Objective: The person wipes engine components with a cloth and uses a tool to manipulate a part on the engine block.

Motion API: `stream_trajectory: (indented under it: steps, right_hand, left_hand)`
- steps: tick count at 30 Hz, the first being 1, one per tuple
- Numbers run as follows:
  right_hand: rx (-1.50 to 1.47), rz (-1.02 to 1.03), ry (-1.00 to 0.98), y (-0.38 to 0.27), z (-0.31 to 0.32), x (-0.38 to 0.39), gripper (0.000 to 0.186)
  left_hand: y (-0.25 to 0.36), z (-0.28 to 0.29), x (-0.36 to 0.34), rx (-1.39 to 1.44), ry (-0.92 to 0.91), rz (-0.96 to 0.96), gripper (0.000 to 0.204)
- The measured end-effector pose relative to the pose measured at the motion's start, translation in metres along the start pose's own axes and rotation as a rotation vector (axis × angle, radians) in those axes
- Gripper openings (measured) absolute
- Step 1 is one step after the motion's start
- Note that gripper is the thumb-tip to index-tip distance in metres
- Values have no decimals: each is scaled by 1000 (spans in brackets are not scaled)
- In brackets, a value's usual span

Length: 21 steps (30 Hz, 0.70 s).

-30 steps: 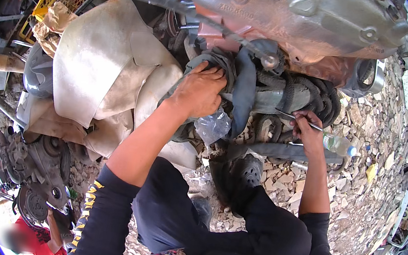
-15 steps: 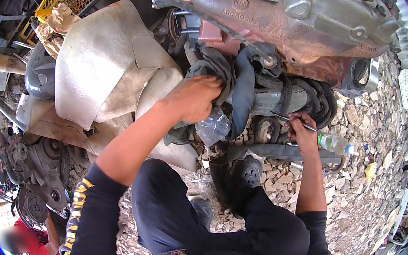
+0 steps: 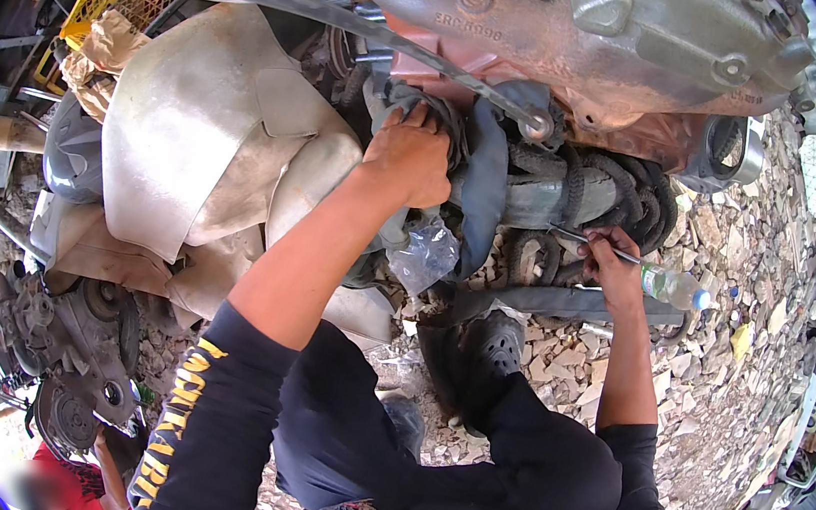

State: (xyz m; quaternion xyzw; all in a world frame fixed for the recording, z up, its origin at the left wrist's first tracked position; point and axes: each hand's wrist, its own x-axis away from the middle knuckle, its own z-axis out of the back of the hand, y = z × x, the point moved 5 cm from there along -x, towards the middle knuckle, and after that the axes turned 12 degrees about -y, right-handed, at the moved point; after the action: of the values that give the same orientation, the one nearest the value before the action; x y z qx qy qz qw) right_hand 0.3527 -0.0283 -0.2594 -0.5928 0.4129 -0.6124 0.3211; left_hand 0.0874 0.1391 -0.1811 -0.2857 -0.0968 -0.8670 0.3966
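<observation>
My left hand (image 3: 411, 158) is closed over a crumpled dark grey cloth (image 3: 443, 123) below the engine, its fingertips partly sunk into the folds. My right hand (image 3: 613, 265) pinches a thin metal rod-like tool (image 3: 593, 242); what kind it is I cannot make out. Its tip points left toward a grey cylindrical part (image 3: 539, 201) among dark, ribbed hoses (image 3: 641, 203). A crumpled clear plastic bag (image 3: 424, 256) lies just below my left hand. Next to the cloth hangs a dark grey strip (image 3: 483, 188).
A large rusty engine (image 3: 553, 40) spans the far side, with a long bar (image 3: 354, 22) slanting before it. Pale folded sheeting (image 3: 186, 129) lies left. A clear bottle (image 3: 671, 287) rests on stony ground (image 3: 692, 408) beside my right hand. A person in red (image 3: 70, 486) is at lower left.
My left hand has moved farther up over the cloth, its forearm swinging right. My right hand keeps the metal tool in nearly the same place.
</observation>
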Motion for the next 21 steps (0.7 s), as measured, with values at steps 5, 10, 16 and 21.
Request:
stream_trajectory:
  steps: [5, 10, 16, 21]
  right_hand:
    - [30, 27, -37, -10, -18, -11, 18]
    - [44, 26, -65, -10, -27, -13, 18]
    - [12, 47, -39, -5, -18, -8, 17]
    - [-25, 89, -23, -1, -13, -2, 16]
  left_hand:
    - [-12, -8, 27, 57, 98, -274, 46]
    - [-5, -10, 24, 15, 144, -86, 53]
    - [7, -7, 14, 13, 119, 48, 52]
    - [18, -30, 39, 7, 254, 97, 45]
